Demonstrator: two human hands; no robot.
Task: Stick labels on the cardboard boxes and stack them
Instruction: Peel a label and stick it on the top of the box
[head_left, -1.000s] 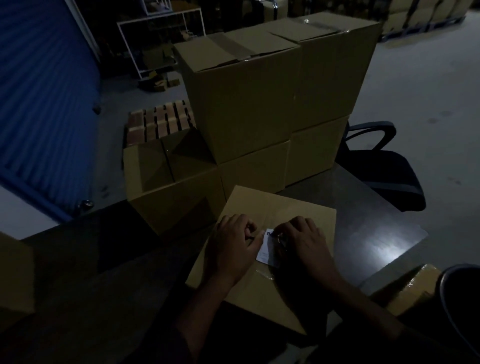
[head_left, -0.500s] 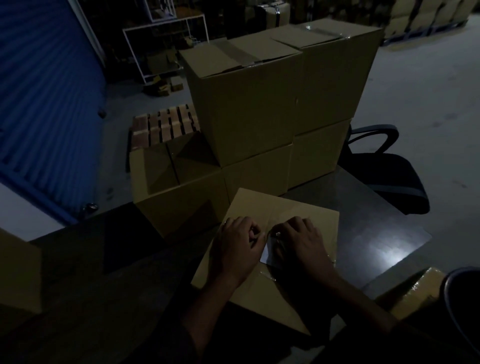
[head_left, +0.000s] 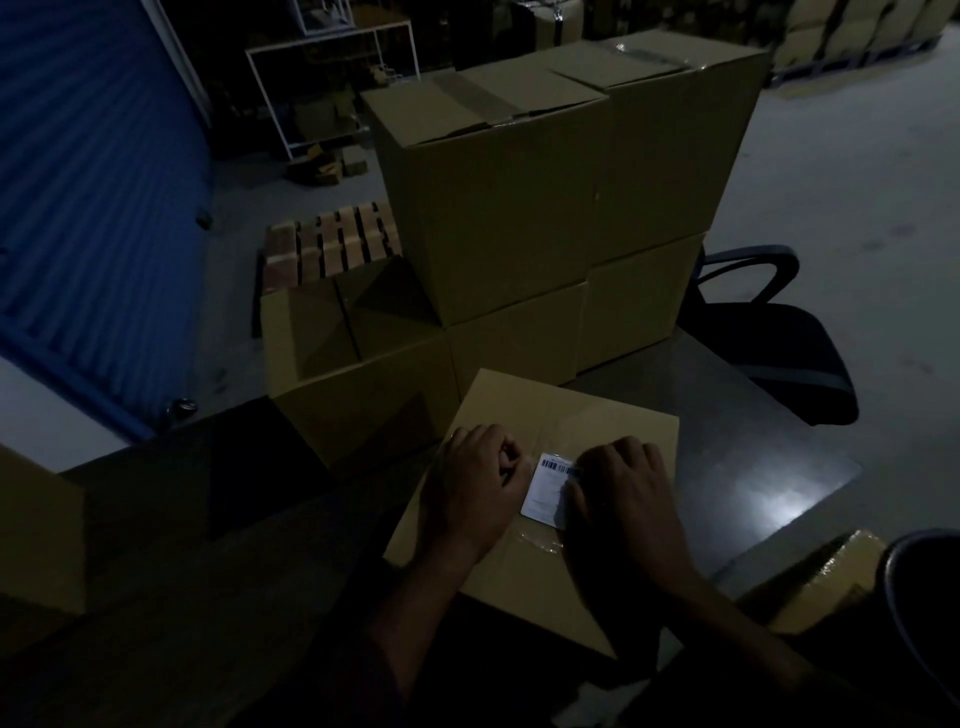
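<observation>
A flat-topped cardboard box (head_left: 571, 415) lies on the dark table (head_left: 753, 467) right in front of me. On its top sits a white label (head_left: 543, 491) with a barcode along its upper edge. My left hand (head_left: 478, 483) rests on the box with fingers curled, knuckles touching the label's left edge. My right hand (head_left: 623, 493) lies over the label's right side and presses it down. Behind this box stand stacked boxes: two large taped ones (head_left: 493, 208) (head_left: 670, 145) on top of lower ones (head_left: 519, 338).
An open box (head_left: 337, 374) stands left of the stack, with a wooden pallet (head_left: 332, 244) on the floor behind it. A black office chair (head_left: 769, 343) is at the right. Another box (head_left: 831, 577) and a dark round bin (head_left: 924, 597) sit lower right. A blue shutter (head_left: 93, 208) fills the left.
My hands have slid apart along the box top. The label, nearly covered half a second ago, now shows its barcode and lies flat.
</observation>
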